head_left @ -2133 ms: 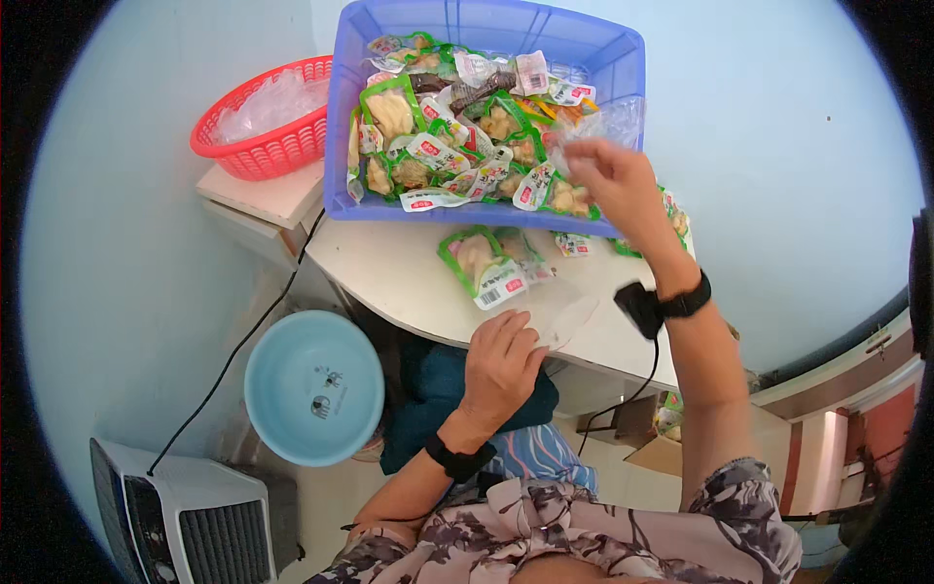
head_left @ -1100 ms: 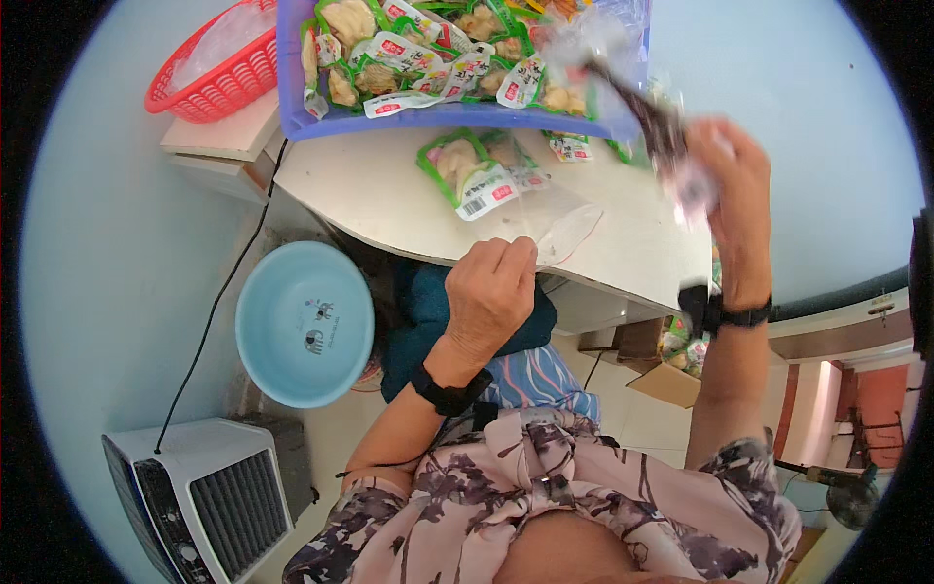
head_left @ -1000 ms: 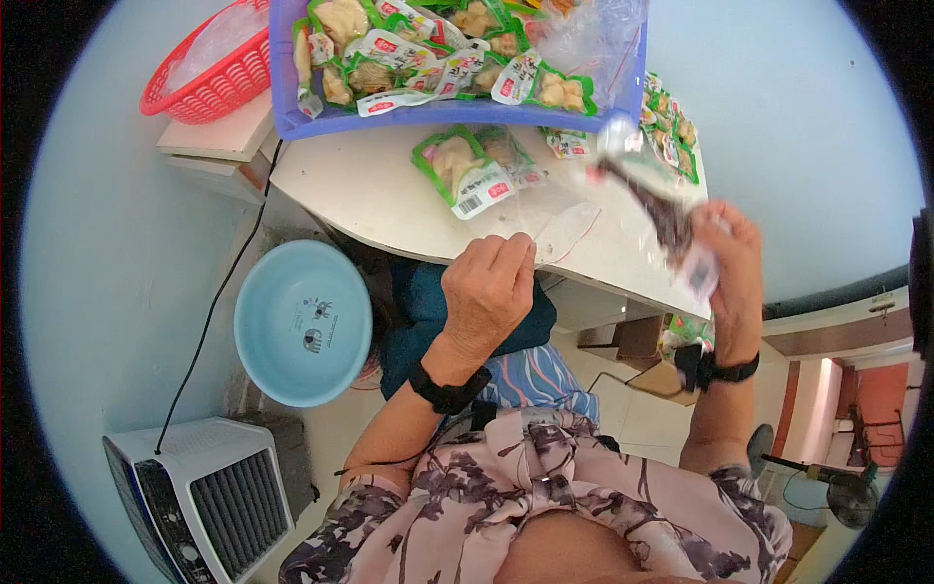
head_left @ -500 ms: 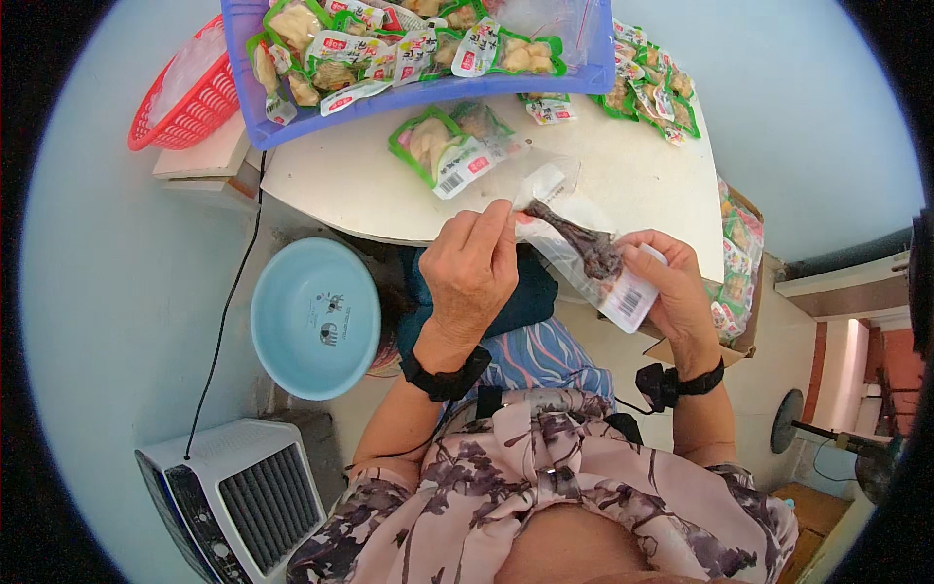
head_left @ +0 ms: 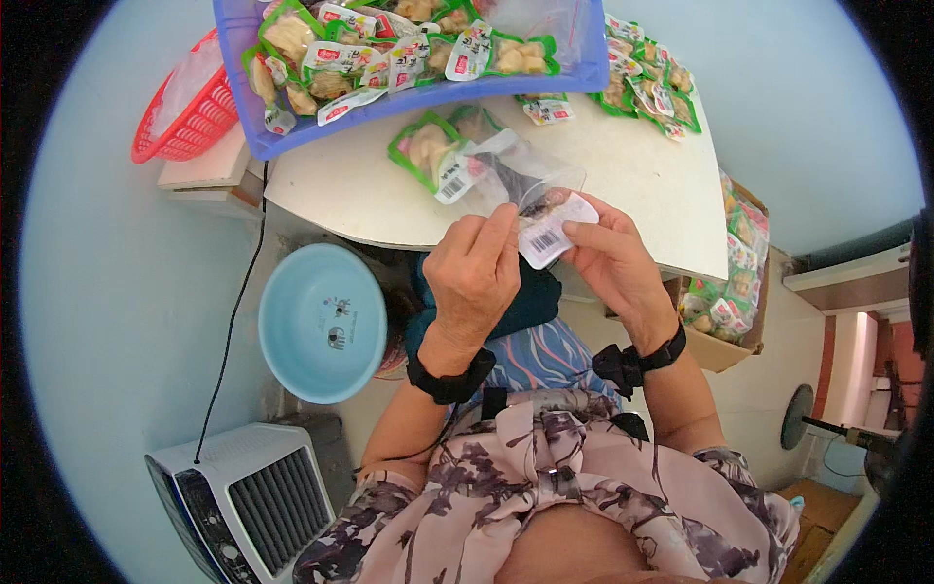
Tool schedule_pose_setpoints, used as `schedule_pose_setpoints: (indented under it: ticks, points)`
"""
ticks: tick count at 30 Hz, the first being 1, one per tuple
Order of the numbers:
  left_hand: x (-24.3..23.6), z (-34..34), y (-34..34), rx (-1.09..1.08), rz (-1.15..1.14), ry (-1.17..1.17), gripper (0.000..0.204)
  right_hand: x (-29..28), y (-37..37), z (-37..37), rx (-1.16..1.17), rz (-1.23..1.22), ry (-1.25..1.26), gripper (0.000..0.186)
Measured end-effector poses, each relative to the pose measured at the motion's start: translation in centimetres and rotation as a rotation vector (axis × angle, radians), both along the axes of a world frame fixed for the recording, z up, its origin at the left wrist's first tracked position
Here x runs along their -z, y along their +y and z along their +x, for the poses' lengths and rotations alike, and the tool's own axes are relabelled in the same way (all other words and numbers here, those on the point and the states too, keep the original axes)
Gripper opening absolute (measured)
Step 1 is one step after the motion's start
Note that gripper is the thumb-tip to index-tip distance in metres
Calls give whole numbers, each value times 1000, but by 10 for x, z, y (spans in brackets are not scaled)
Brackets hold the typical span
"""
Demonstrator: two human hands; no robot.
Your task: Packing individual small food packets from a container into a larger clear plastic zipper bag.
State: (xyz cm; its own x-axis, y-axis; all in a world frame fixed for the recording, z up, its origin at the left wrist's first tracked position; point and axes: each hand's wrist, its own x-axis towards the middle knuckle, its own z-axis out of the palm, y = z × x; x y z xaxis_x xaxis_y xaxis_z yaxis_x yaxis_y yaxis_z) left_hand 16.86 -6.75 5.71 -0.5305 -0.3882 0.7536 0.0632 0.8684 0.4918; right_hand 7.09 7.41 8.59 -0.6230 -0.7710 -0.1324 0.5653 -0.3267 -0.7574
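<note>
My left hand pinches the near-left side of a clear plastic packet just beyond the edge of the table. My right hand grips the packet's white barcoded end, thumb on top. A dark, bone-shaped piece of meat shows through the film, partly blurred and covered by glare. Beyond my left hand, a green-edged food packet with pale contents lies on the table, and a second one overlaps it. Each wrist wears a black strap with a small device.
A blue-violet crate full of food packets stands on the white table. More packets are piled right of it. A red basket is at far left, a blue basin below. A packet-filled cardboard box stands right.
The packet has swung left and tilted, with my right hand moving left, closer to my left hand. The dark meat now shows further up, beyond my left fingertips.
</note>
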Motion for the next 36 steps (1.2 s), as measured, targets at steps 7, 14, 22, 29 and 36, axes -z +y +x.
schedule_pose_setpoints:
  ticks: [7,14,22,29,36]
  points:
    - [-5,0,-1,18,-24,-2,22,11,-32,-11,-34,-85,16,33]
    - [-1,4,-2,54,-37,10,24,26,-64,-13,155,0,89,23]
    - [2,4,-2,129,-48,-16,27,39,-98,-12,476,43,95,22]
    - [-5,13,-6,185,-33,-69,29,33,-84,-10,370,48,51,29]
    - [6,42,-24,188,-83,-204,49,17,-4,0,200,440,268,27]
